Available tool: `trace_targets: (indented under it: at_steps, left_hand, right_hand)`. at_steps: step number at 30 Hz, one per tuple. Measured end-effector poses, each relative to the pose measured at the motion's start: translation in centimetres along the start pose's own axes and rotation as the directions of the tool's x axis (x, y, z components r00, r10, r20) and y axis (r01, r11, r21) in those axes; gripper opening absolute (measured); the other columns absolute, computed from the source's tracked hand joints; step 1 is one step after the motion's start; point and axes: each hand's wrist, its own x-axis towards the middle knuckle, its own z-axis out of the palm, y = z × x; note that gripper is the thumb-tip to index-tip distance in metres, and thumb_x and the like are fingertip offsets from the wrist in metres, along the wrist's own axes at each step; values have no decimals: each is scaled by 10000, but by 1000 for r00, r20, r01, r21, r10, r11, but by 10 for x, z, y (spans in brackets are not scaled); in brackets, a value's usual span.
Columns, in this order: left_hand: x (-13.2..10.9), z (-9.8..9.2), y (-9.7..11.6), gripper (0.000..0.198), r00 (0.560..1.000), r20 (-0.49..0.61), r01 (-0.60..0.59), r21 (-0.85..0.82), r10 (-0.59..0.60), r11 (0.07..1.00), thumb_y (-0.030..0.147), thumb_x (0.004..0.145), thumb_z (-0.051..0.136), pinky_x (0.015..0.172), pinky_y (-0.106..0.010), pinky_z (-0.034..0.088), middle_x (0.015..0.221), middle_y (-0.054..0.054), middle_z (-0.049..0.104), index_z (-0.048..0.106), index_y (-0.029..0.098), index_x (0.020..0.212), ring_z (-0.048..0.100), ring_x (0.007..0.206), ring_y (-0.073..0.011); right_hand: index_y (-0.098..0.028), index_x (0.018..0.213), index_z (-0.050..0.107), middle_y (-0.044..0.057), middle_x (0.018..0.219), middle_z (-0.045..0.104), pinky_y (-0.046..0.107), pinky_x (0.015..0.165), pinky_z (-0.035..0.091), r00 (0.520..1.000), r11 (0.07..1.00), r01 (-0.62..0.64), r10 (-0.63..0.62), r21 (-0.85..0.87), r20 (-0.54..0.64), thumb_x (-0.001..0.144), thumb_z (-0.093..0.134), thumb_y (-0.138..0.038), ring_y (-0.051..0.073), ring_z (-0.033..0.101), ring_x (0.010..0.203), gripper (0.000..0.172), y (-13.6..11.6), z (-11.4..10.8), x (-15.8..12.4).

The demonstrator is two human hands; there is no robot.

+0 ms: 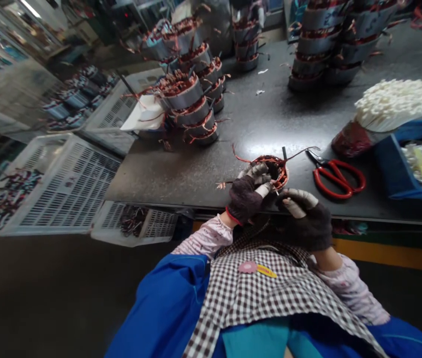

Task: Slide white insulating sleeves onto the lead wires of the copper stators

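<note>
Our left hand (246,196) and right hand (304,219), both in dark gloves, are gripping a copper-wound stator (272,169) at the near edge of the worktop (256,124), just below centre frame. Right beside it, to the right, we've got red scissors (336,176). Further right sits a bundle of white sleeves (397,102) and a blue bin (401,174). Stacked stators (190,107) fill the upper middle, and white crates (65,189) sit lower left.

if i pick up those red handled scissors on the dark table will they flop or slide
The red-handled scissors look rigid, metal blades with moulded loops, so probably no flop. They lie flat on the smooth dark table, so a push would likely slide them, not roll.
</note>
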Motion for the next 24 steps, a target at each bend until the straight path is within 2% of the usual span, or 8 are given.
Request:
trace_targets:
  at_steps: [3,5,9,12,17,21,24]
  left_hand:
    - [1,-7,1,235,998,23,-65,-33,66,997,272,1159,824,1346,-608,662,1364,-117,956,944,238,1358,900,1335,-298]
    - [2,-13,1,204,993,60,-103,-10,104,995,274,1130,862,1367,-640,632,1329,-107,964,970,255,1302,894,1357,-314]
    - [4,-12,2,220,995,27,-96,-37,97,995,273,1123,874,1372,-641,615,1279,-99,972,977,264,1317,905,1304,-304]
    - [5,-8,3,213,994,13,-107,-54,108,993,296,1133,867,1348,-624,630,1276,-97,973,980,262,1311,911,1283,-302]
    - [7,-14,5,237,988,37,-148,-87,152,985,336,1173,820,1363,-605,618,1295,-96,973,974,256,1335,910,1300,-301]
    - [8,-18,1,251,981,85,-166,-119,176,979,378,1179,822,1397,-613,579,1255,-83,979,977,275,1347,906,1312,-306]
    - [9,-16,-1,245,981,83,-162,-138,174,977,362,1174,830,1402,-610,568,1262,-84,977,976,276,1351,904,1310,-300]
  right_hand:
    - [-290,1020,891,50,986,923,441,822,784,984,978,-176,173,114,36,945,1001,-561,276,872,872,303,-3,-2,9]
    - [-276,993,888,59,977,916,460,862,782,978,977,-190,180,92,109,939,1017,-561,282,867,879,317,-7,-6,12]
    - [-280,1115,935,77,1091,931,503,1027,767,989,1000,-31,31,-5,143,1047,932,-449,288,886,992,182,-13,-11,14]
    - [-279,1143,938,91,1114,932,509,1029,773,985,997,57,-48,-54,164,1066,880,-399,300,894,1029,154,-15,-7,19]
    - [-288,1195,930,115,1149,930,620,1077,770,990,975,43,-11,-217,144,1092,829,-474,357,898,1080,235,-14,-2,25]
    - [-303,1238,952,143,1259,919,579,1047,779,973,905,223,-185,-362,137,1136,799,-473,363,888,1141,251,-16,-7,28]
    - [-299,1157,961,131,1247,911,543,1012,786,943,861,329,-274,-388,191,1129,777,-440,340,878,1117,234,-22,-12,37]
